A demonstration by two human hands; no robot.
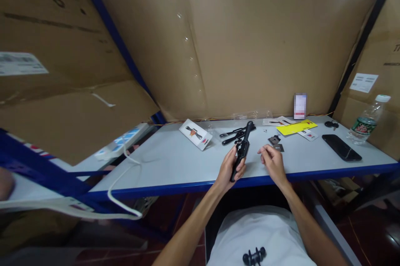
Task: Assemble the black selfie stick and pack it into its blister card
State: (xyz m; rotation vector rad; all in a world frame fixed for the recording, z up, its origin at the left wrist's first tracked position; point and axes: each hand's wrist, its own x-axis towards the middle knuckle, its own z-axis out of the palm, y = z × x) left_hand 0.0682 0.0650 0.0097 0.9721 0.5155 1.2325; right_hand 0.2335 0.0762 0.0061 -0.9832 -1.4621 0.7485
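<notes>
While the left hand (228,168) grips a long, slim black plastic-looking tool (243,149) over the pale grey surface's (168,166) blue front edge, the right hand (273,164) hovers nearby, fingers curled narrow; can't tell if pinching anything. Flat dark grey plates (278,147) just behind; similar black pieces (231,138) toward back edge.

The black two-handled tool (245,148) is gripped in the left hand (229,167), slim round-ended grips running out from a broader middle. I see it raised over the front of the counter (175,168), slanting, its far end further right, its near grip by the counter's blue edge.
</notes>
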